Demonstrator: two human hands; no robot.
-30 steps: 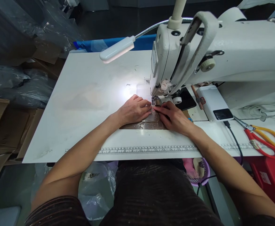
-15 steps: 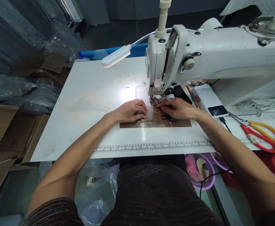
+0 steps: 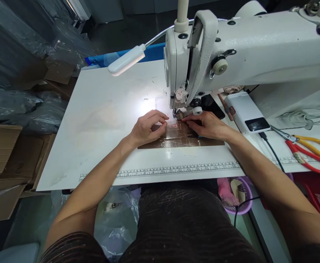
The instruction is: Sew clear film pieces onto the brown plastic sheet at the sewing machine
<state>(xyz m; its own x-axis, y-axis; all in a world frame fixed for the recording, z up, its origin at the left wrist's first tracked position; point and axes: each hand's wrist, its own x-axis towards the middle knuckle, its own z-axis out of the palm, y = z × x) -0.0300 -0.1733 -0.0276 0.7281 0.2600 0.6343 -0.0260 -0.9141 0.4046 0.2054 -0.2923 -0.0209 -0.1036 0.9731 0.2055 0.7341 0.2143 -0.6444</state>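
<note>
The left hand (image 3: 149, 128) is held half curled, thumb and forefinger brought almost together over the left part of a clear sheet (image 3: 162, 103); whether the sheet is pinched cannot be told. The right hand (image 3: 207, 125) is laid low, its thumb and forefinger drawn close and pointed left at the presser foot (image 3: 174, 113); a grip there cannot be made out either.

The clear sheet is placed right of the middle of the surface (image 3: 99, 113), beside and in front of the foot. Its long axis, as far as can be seen, is run from the back edge towards the front edge, with the near end laid over a brown sheet (image 3: 181, 142). The brown sheet is set crosswise, its long axis roughly parallel to the front edge, where a ruler scale (image 3: 160, 170) is marked.

The arm of the sewing machine (image 3: 247, 54) is extended from the right, and a lamp (image 3: 127, 60) is hung over the back edge. Behind the right hand a phone (image 3: 214, 106) is partly covered; farther right, a power bank (image 3: 247, 112) is laid. Near the right end, scissors (image 3: 310, 151) are rested, blades pointed back and left.
</note>
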